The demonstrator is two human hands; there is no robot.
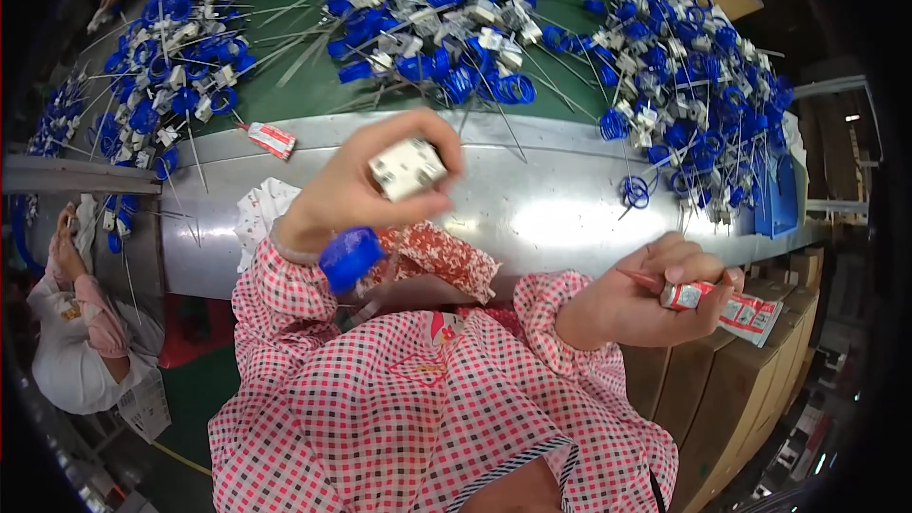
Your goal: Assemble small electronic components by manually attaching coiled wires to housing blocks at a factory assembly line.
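My left hand (366, 171) is raised over the metal bench edge, fingers curled round a small white plastic block (408, 169) with dark openings. A coil of blue cable (350, 258) hangs below that wrist; whether it joins the block is hidden. Off to the right, my right hand (655, 294) is closed round a squeeze tube (750, 315) in red and white. Its pointed red nozzle sticks out toward the left. Beneath my left hand lies a red cloth (437, 261) flecked with white, and a white cloth (266, 214) sits beside the left sleeve.
Heaps of blue coiled cables with white blocks (437, 28) cover the green belt (294, 85), with more heaps left and right. Another squeeze tube (271, 140) lies at the belt's edge. Cardboard boxes (731, 408) and a blue bin (779, 195) stand right. A co-worker (85, 342) is at left.
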